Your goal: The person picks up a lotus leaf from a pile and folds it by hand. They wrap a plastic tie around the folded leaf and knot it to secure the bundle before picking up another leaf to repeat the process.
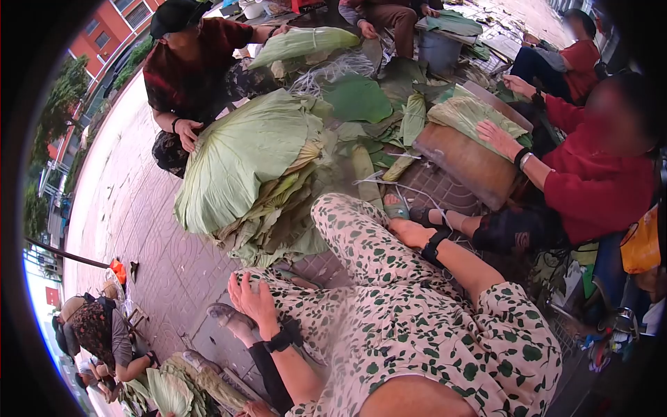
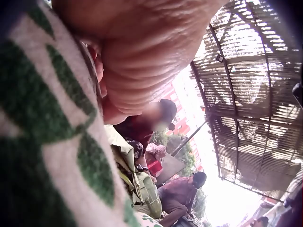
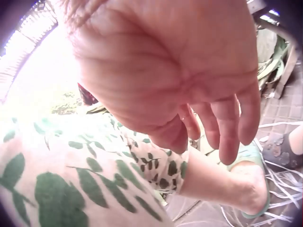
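My left hand (image 1: pixel 253 299) lies at the patterned trousers (image 1: pixel 361 240), its fingers loosely bent and apart, with nothing seen in them. In the left wrist view the same hand (image 2: pixel 137 52) is close against the cloth, its fingertips mostly hidden. Over the other knee is my right hand (image 1: pixel 415 234); the right wrist view shows this hand (image 3: pixel 175 71) with fingers hanging loosely, holding nothing. Beyond the knees stands a large pile of pale green leaves (image 1: pixel 240 163), touched at its far side by a seated person's hand (image 1: pixel 186 132).
At right, a person in red (image 1: pixel 597 181) rests a hand on folded leaves (image 1: pixel 476 115) over a brown board (image 1: pixel 462 160). White strings (image 1: pixel 399 184) and loose leaves (image 1: pixel 358 99) lie on the paving. A grey bucket (image 1: pixel 439 52) stands behind; another person (image 1: pixel 101 333) bends at lower left.
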